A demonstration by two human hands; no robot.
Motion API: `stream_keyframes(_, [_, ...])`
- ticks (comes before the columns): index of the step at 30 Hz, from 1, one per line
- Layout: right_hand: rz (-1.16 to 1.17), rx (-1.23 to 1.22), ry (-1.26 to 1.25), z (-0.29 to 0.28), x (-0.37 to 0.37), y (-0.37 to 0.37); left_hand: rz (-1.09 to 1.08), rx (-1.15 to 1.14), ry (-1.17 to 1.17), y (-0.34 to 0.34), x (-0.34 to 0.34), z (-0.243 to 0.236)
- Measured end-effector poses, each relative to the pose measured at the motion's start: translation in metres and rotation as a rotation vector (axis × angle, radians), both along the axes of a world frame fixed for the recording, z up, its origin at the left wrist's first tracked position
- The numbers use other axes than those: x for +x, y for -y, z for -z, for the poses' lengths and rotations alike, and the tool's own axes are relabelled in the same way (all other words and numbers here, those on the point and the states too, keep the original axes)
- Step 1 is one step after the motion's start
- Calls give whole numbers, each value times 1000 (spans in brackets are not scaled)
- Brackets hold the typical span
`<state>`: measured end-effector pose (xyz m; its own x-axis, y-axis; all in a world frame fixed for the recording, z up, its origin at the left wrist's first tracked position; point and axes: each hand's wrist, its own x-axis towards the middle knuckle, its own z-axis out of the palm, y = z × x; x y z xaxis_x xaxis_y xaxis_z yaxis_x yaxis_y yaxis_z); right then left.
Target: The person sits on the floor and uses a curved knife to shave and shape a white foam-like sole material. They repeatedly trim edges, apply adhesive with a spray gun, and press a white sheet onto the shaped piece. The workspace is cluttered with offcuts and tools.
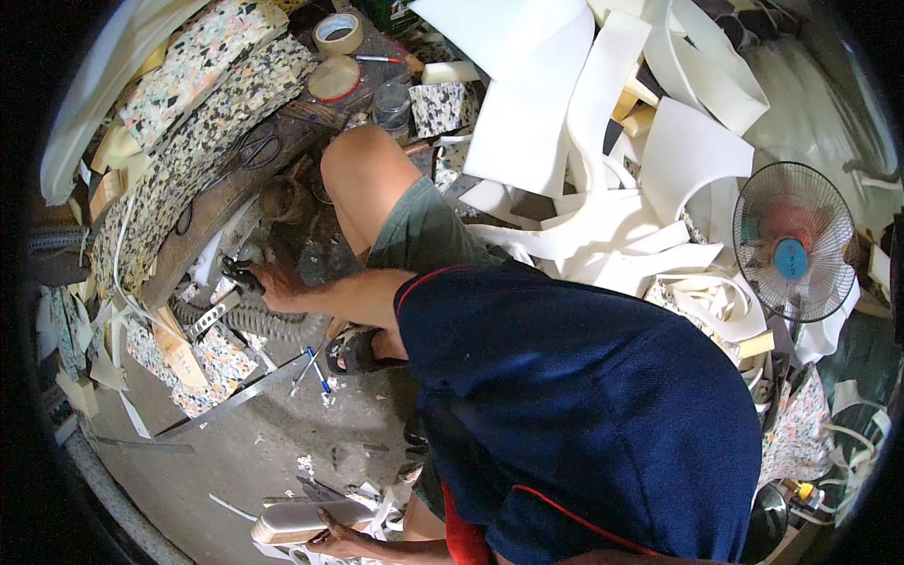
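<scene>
My right hand point(281, 285) reaches out to the left and is closed around a dark tool handle point(242, 275), next to a coiled grey hose point(264, 322) and a metal bracket point(212, 315). My left hand point(337, 540) is low at the bottom edge, its fingers gripping a flat white and tan board point(303, 520) that lies on the concrete floor point(235, 452). My raised knee point(363, 160) and a sandalled foot point(353, 350) are between the hands and the workbench.
Speckled foam slabs point(202, 122) lie on a wooden bench with scissors point(256, 151), tape rolls point(337, 33) and a clear jar point(391, 104). White foam sheets point(603, 188) pile up at the right by a standing fan point(793, 241). A metal strip point(240, 395) and a blue pen point(318, 370) lie on the floor.
</scene>
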<state>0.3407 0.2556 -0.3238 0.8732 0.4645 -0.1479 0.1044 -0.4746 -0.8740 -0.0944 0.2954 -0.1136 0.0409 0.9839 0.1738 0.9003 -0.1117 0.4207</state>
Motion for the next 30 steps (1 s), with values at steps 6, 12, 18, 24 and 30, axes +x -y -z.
stream_keyframes(6, [-551,74,404,-47,18,41,-9,47,181,-1,-85,46])
stream_keyframes(12, [-727,235,-29,-227,-14,82,-95,360,-167,27,-7,-64])
stream_keyframes(18, [-1104,352,-202,-335,-95,85,-157,414,-200,42,-21,-87])
stream_keyframes(24, [-1263,326,-271,-380,-146,72,-240,515,-297,50,-34,-91])
stream_keyframes(30, [-1355,279,-181,-404,-183,61,-279,549,-332,59,-55,-91])
